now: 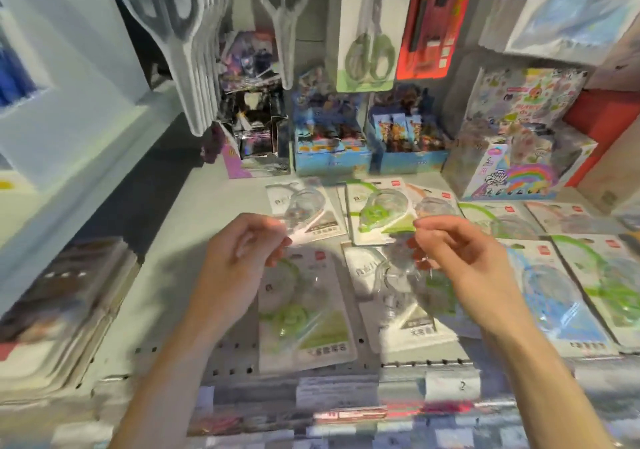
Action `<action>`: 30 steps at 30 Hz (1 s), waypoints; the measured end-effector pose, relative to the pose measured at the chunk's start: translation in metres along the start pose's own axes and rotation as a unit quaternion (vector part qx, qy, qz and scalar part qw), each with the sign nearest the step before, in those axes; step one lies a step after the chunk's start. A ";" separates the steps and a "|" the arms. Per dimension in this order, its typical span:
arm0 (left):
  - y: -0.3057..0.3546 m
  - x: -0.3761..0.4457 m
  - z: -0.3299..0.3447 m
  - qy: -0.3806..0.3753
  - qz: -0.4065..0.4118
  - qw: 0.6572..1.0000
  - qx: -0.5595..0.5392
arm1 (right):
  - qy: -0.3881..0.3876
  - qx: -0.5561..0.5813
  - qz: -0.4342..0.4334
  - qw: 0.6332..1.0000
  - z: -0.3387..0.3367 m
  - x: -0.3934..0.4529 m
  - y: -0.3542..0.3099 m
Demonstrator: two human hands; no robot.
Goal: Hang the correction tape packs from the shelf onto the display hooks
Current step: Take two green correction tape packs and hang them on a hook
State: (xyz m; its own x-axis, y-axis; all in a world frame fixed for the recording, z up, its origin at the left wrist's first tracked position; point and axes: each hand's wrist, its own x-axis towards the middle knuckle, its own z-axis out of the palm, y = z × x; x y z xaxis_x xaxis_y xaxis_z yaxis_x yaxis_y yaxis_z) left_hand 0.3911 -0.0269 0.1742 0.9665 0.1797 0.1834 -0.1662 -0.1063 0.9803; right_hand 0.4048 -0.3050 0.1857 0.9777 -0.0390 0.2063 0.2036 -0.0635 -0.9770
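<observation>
My left hand [242, 251] hovers over the shelf [194, 213], fingers curled, pinching the near corner of a white correction tape pack [304, 211]. My right hand [457, 254] is apart from it, fingers curled around a clear-blistered pack [408, 275]; blur hides the exact grip. More packs lie flat across the shelf: a green one [379, 211] between my hands, another green one [304, 313] nearer, others to the right [561, 296]. Boxed card sets [329, 136] stand along the far edge. Scissors packs [367, 32] hang above. A stack of flat packets [59, 306] sits near left.
</observation>
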 end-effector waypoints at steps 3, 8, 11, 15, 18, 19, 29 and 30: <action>-0.007 0.014 -0.015 -0.046 -0.022 0.994 0.099 | -0.030 -0.053 -0.018 0.998 0.019 0.008 -0.001; -0.008 0.036 -0.027 -0.151 0.013 0.930 0.335 | -0.148 -0.196 -0.025 0.969 0.047 0.025 0.002; -0.009 0.045 -0.031 -0.183 0.023 0.901 0.393 | -0.241 -0.319 -0.054 0.915 0.068 0.031 0.003; -0.016 0.049 -0.034 -0.197 0.030 0.885 0.420 | -0.348 -0.446 -0.093 0.819 0.085 0.028 0.000; -0.021 0.048 -0.036 -0.190 0.030 0.893 0.406 | -0.370 -0.460 -0.075 0.804 0.084 0.020 -0.001; -0.022 0.048 -0.037 -0.187 0.030 0.897 0.400 | -0.369 -0.452 -0.077 0.808 0.085 0.019 0.000; -0.021 0.052 -0.037 -0.178 -0.037 0.908 0.378 | -0.340 -0.444 -0.059 0.827 0.095 0.021 -0.002; -0.022 0.052 -0.036 -0.178 -0.039 0.905 0.384 | -0.342 -0.443 -0.056 0.827 0.096 0.022 -0.002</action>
State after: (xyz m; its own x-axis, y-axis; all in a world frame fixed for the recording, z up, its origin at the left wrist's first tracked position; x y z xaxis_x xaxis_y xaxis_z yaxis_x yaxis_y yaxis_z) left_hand 0.4384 0.0202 0.1653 0.9939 -0.0961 -0.0532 -0.0419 -0.7793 0.6252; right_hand 0.4304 -0.2104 0.1866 0.8166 0.5713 -0.0818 0.4747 -0.7455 -0.4679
